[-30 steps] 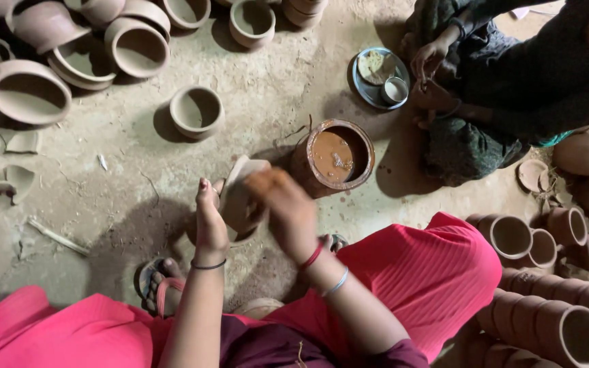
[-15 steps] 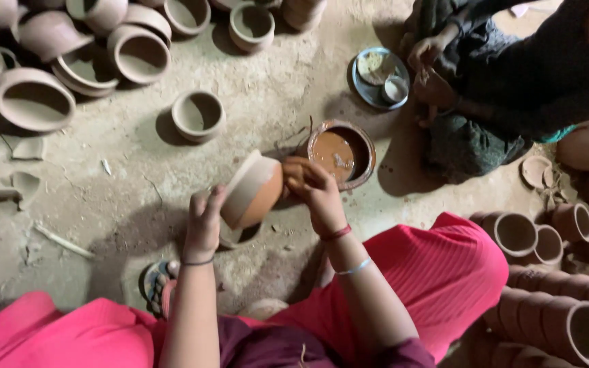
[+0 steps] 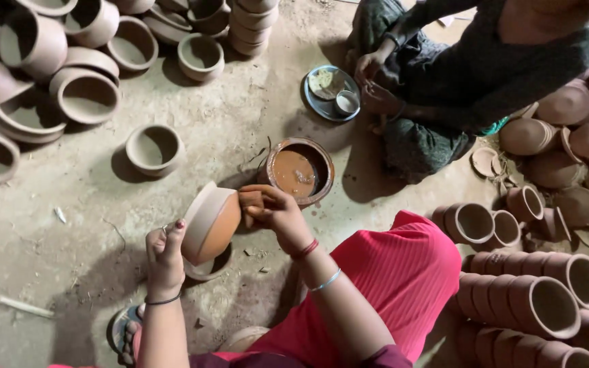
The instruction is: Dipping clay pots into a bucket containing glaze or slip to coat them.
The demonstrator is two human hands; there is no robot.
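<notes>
I hold a small clay pot [image 3: 213,221] tilted on its side just above the floor. My left hand [image 3: 165,255] supports it from below and the left. My right hand [image 3: 270,211] presses a small brown pad or cloth against the pot's right side. Directly behind my right hand stands a clay bowl [image 3: 298,170] filled with reddish-brown liquid. A shallow clay dish [image 3: 206,269] lies under the held pot.
Many unfired clay pots [image 3: 83,95] crowd the top left. A lone bowl [image 3: 153,148] sits on the dirt floor. Rows of finished pots [image 3: 533,300] lie at the right. Another person [image 3: 458,75] sits at the top right beside a metal plate [image 3: 328,92].
The view has shifted a little. I have turned the pot further onto its side, and my right hand moved from above it to its right flank near the liquid bowl.
</notes>
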